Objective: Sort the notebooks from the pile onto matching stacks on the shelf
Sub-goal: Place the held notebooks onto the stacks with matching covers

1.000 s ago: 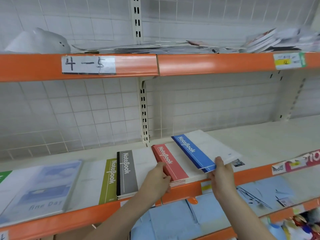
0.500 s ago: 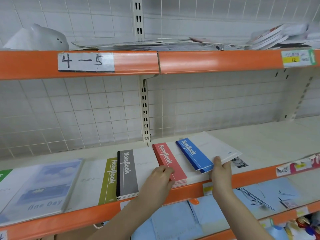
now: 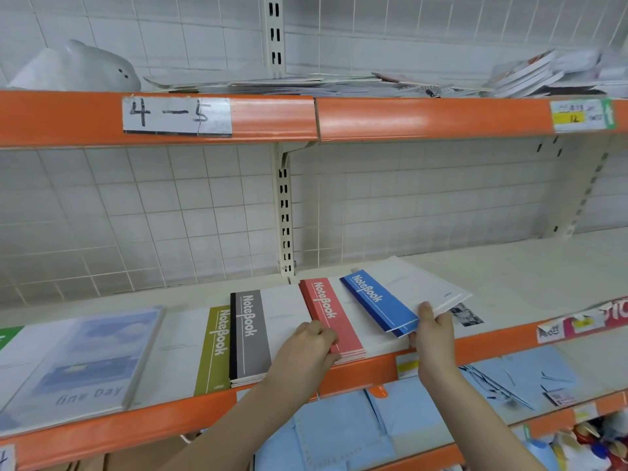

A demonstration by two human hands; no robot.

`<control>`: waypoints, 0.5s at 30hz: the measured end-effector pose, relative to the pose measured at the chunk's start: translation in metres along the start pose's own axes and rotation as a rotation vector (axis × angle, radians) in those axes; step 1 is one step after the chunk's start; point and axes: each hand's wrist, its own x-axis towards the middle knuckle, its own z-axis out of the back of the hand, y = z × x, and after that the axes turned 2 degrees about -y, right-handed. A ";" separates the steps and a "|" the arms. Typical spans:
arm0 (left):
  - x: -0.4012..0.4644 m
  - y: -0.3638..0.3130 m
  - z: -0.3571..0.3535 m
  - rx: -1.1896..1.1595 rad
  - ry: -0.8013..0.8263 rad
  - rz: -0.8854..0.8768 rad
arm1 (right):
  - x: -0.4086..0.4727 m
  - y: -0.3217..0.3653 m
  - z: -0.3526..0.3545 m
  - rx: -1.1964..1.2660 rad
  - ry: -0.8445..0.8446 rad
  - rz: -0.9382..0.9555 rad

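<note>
On the middle shelf (image 3: 509, 277) lie stacks of white notebooks with coloured spine bands: olive green (image 3: 214, 348), grey (image 3: 249, 334), red (image 3: 331, 317) and blue (image 3: 380, 302). My right hand (image 3: 433, 329) grips the near edge of the blue notebooks, which lie tilted, overlapping the red stack. My left hand (image 3: 311, 348) rests with curled fingers on the near left corner of the red stack, touching its spine edge. A light blue "fine Day" notebook (image 3: 81, 358) lies at the far left.
The orange shelf lip (image 3: 492, 341) runs in front of the stacks. The right half of the middle shelf holds only a small printed card (image 3: 467, 314). The upper shelf carries a loose pile of notebooks and papers (image 3: 523, 74). Light blue sheets (image 3: 339, 433) lie on the shelf below.
My right hand has slid the blue notebooks leftward and down toward the red stack. My left hand has stayed at the red stack's near corner, its fingers curling tighter.
</note>
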 end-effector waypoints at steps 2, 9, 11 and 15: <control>0.000 0.001 -0.001 0.006 -0.015 0.001 | -0.001 0.002 -0.001 0.006 -0.006 0.001; -0.011 0.000 0.002 -0.119 -0.185 -0.034 | -0.019 0.016 -0.013 0.086 0.039 0.070; -0.015 -0.005 0.016 -0.386 -0.200 0.110 | -0.033 0.021 -0.023 0.143 0.101 0.068; -0.021 -0.009 0.047 -1.215 -0.149 0.488 | -0.071 0.019 -0.052 0.173 0.269 0.074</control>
